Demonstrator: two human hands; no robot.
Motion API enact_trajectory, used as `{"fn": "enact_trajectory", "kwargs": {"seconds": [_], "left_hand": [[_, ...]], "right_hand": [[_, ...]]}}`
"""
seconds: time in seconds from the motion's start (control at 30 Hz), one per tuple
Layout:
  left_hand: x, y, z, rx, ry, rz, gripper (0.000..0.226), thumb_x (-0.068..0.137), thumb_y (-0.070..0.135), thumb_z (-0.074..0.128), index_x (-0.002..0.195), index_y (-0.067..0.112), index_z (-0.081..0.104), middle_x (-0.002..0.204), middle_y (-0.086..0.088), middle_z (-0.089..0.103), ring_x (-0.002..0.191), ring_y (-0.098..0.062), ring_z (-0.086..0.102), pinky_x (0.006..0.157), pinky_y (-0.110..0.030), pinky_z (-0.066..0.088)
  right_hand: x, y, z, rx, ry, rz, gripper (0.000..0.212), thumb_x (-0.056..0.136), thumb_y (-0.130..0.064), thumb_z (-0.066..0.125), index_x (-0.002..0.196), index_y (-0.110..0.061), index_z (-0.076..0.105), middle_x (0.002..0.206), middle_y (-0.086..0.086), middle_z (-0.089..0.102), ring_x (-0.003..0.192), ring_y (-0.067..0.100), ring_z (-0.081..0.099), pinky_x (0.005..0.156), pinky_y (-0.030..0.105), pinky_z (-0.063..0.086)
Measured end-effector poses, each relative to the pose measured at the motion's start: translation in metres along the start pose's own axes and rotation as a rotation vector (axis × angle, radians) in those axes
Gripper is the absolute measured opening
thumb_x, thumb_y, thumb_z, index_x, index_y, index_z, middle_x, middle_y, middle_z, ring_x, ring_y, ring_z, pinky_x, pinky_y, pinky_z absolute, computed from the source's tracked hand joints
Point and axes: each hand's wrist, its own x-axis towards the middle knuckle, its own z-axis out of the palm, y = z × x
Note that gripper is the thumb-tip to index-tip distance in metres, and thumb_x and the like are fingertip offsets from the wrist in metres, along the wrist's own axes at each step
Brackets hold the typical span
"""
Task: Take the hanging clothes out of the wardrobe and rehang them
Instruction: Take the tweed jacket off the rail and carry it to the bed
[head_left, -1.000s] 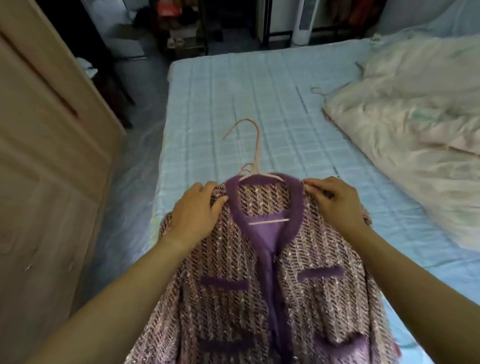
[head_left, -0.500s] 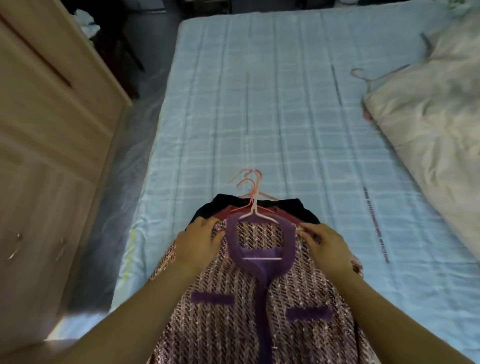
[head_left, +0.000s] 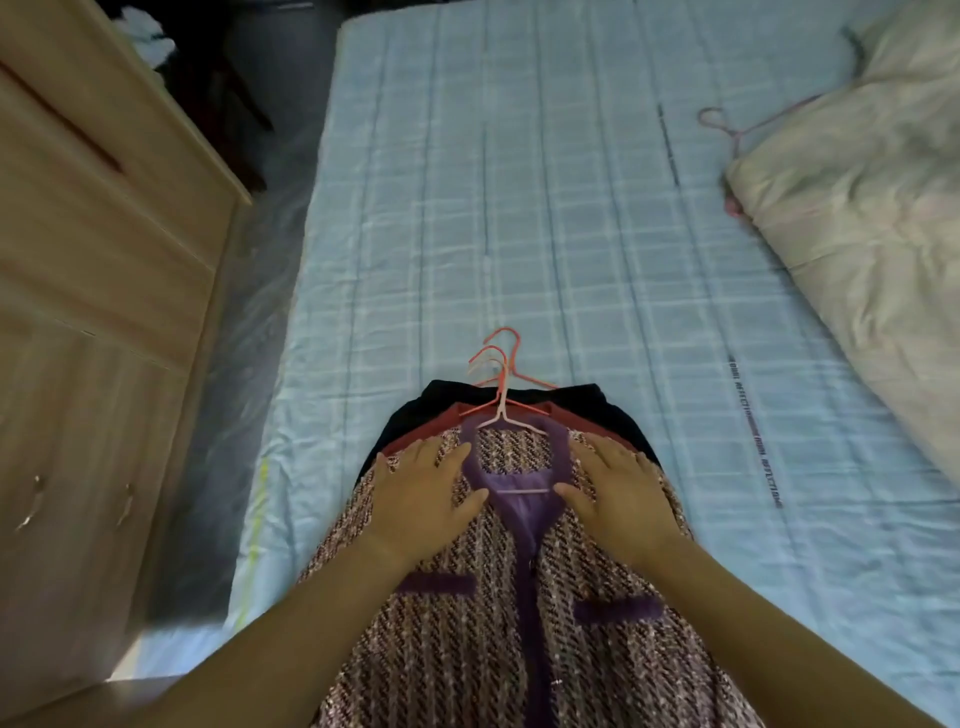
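Your wardrobe (head_left: 93, 270) stands off the bed's left edge, its doors shut as far as this view shows. Your left hand (head_left: 423, 499) lies flat, fingers spread, grip clamped on nothing, pressing the tweed jacket (head_left: 498, 623) near the bed's near edge. The jacket sits on its pink hanger (head_left: 501, 410), on top of a red garment (head_left: 415, 439) and a black garment (head_left: 597, 410), each with its own hanger hook fanned toward the middle of the bed (head_left: 519, 208). Your right hand (head_left: 621, 496) lies equally flat and open. You look to be stacking clothes taken out; next, likely fetch another, or gather the hooks together to rehang. A spare hanger (head_left: 727, 124) lies by the quilt (head_left: 857, 208) at the right edge.
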Motion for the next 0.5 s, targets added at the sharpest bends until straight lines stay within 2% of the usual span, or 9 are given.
{"fn": "enact_trajectory", "kwargs": {"seconds": [0.17, 0.23, 0.3, 0.5], "left_hand": [[-0.062, 0.006, -0.030, -0.097, 0.132, 0.010, 0.084, 0.072, 0.076, 0.007, 0.146, 0.039, 0.021, 0.155, 0.005, 0.024, 0.143, -0.017, 0.018, 0.113, -0.053, 0.011], [-0.097, 0.008, -0.034, -0.184, 0.221, -0.020, 0.079, 0.075, 0.075, 0.013, 0.145, 0.040, 0.025, 0.153, 0.006, 0.028, 0.141, -0.016, 0.021, 0.112, -0.053, 0.012], [-0.134, 0.011, -0.033, -0.243, 0.281, -0.063, 0.078, 0.075, 0.076, 0.014, 0.144, 0.042, 0.026, 0.152, 0.007, 0.029, 0.141, -0.014, 0.022, 0.113, -0.052, 0.013], [-0.242, 0.002, -0.019, -0.294, 0.449, -0.219, 0.077, 0.075, 0.076, 0.021, 0.140, 0.038, 0.037, 0.147, 0.003, 0.038, 0.137, -0.018, 0.032, 0.110, -0.055, 0.025]], "right_hand": [[-0.042, -0.038, -0.029, -0.058, 0.097, -0.078, 0.065, 0.084, -0.060, 0.029, 0.124, -0.017, 0.058, 0.131, 0.011, 0.056, 0.121, 0.032, 0.052, 0.093, 0.061, 0.043], [-0.063, -0.056, -0.040, -0.062, 0.112, -0.119, 0.067, 0.088, -0.063, 0.024, 0.120, -0.018, 0.061, 0.130, 0.012, 0.057, 0.121, 0.034, 0.053, 0.091, 0.063, 0.041], [-0.085, -0.072, -0.050, -0.058, 0.130, -0.181, 0.073, 0.089, -0.066, 0.017, 0.121, -0.018, 0.060, 0.132, 0.012, 0.055, 0.124, 0.033, 0.050, 0.093, 0.063, 0.039], [-0.148, -0.123, -0.064, -0.002, 0.155, -0.363, 0.077, 0.081, -0.068, 0.021, 0.135, -0.019, 0.046, 0.146, 0.010, 0.038, 0.137, 0.029, 0.030, 0.109, 0.054, 0.024]]}}
